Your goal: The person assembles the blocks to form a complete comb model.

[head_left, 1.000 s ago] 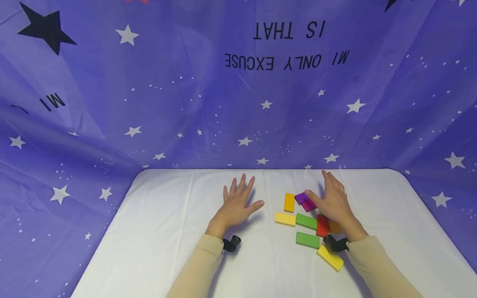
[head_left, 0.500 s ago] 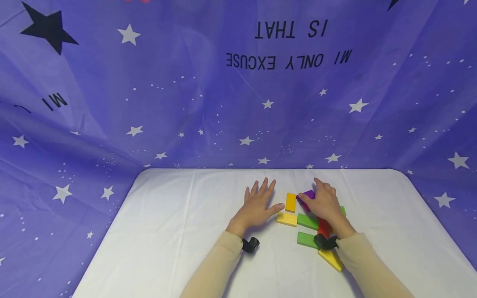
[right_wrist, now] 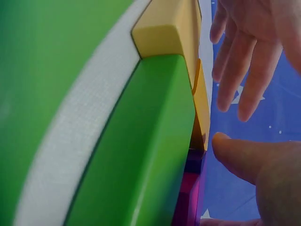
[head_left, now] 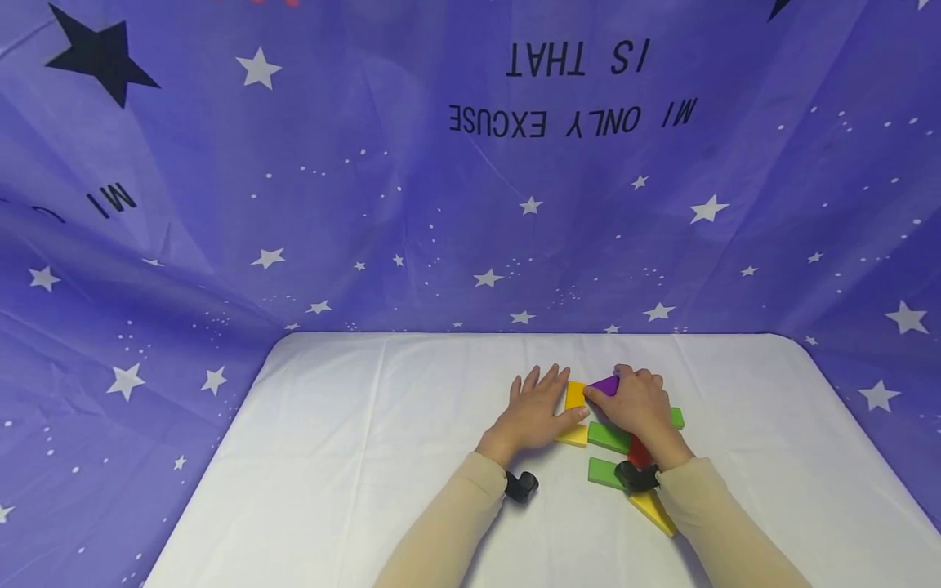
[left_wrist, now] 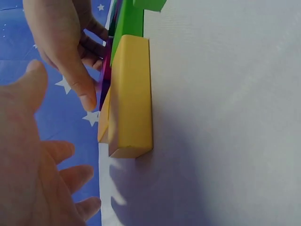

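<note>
My right hand point(head_left: 641, 404) pinches a purple block point(head_left: 606, 385) near the table's far side, thumb at its left end and fingers at the far right. A magenta block point(right_wrist: 189, 188) shows below the purple in the right wrist view. Palm down, my left hand point(head_left: 532, 412) has its fingers spread beside an upright-lying orange-yellow block point(head_left: 576, 395). Its thumb overlaps the gap between that block and a pale yellow block point(head_left: 575, 436) in the head view. The right palm hides part of the pile.
A green block point(head_left: 608, 437) adjoins the pale yellow one. Nearer me lie another green block point(head_left: 604, 472) and a bright yellow block point(head_left: 653, 514). A red block point(head_left: 640, 452) and a green block end point(head_left: 677, 417) show around the right wrist. Starry blue cloth point(head_left: 441, 204) hangs behind the white table point(head_left: 309, 457).
My left hand has moved right, from bare tablecloth to the orange-yellow block. The right hand has come left and closed on the purple block, which has turned slightly.
</note>
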`<state>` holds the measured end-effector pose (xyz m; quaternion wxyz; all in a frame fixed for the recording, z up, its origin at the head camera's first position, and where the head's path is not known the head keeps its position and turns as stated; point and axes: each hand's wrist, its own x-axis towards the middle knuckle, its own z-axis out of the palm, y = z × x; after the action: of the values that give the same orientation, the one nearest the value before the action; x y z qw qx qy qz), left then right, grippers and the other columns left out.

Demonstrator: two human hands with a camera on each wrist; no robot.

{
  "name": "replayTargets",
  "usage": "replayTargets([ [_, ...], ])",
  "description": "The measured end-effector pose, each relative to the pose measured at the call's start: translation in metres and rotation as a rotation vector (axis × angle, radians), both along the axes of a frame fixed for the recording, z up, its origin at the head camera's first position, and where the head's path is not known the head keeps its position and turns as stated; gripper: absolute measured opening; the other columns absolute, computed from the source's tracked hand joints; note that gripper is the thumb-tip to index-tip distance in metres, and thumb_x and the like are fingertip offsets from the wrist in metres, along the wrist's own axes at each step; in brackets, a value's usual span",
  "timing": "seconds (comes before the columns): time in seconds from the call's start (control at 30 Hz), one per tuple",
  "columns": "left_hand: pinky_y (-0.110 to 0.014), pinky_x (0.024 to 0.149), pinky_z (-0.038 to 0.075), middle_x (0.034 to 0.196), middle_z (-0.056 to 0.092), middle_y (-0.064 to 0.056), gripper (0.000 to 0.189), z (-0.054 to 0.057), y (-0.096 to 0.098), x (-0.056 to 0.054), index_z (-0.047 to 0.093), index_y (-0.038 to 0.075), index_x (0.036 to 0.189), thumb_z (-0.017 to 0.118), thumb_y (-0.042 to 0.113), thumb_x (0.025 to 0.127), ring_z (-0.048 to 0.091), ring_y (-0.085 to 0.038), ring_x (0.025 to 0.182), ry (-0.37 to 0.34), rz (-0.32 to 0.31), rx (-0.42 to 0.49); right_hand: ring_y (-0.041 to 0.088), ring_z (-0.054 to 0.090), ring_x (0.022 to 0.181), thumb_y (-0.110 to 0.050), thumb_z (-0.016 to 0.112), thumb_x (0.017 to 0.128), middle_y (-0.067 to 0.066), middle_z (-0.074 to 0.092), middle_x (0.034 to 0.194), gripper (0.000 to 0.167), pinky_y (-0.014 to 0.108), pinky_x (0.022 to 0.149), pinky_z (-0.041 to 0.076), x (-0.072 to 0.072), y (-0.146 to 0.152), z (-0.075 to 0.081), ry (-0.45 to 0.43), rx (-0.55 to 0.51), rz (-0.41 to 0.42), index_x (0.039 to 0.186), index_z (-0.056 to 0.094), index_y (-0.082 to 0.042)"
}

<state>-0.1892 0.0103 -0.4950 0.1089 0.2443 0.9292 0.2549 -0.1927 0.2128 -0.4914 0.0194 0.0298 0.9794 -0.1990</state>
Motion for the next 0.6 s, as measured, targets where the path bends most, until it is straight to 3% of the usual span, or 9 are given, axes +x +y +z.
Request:
replayTargets([
  [0.27,-0.057,0.121,0.015,0.164,0.029,-0.006,0.075,-0.003,0.007,-0.003,0.032,0.016,0.159,0.05,0.056,0.099,0.02,-0.034,0.152,0.053,0.007,-0.079,0.052,0.05,0.099,-0.049,0.072,0.086,0.038,0.056,0.109,0.079,0.059,0.079,0.049,-0.002,-0.001,0.0,-0.024,0.011,0.002,0.13,0.052,0.014],
  [0.6,-0.054,0.121,0.02,0.161,0.036,-0.002,0.069,-0.009,0.014,-0.002,0.04,0.018,0.156,0.057,0.052,0.098,0.025,-0.029,0.15,0.101,-0.004,-0.137,0.052,0.048,0.104,-0.048,0.073,0.085,0.04,0.054,0.114,0.084,0.062,0.084,0.048,-0.004,-0.001,0.0,-0.062,0.008,-0.026,0.132,0.049,0.017],
])
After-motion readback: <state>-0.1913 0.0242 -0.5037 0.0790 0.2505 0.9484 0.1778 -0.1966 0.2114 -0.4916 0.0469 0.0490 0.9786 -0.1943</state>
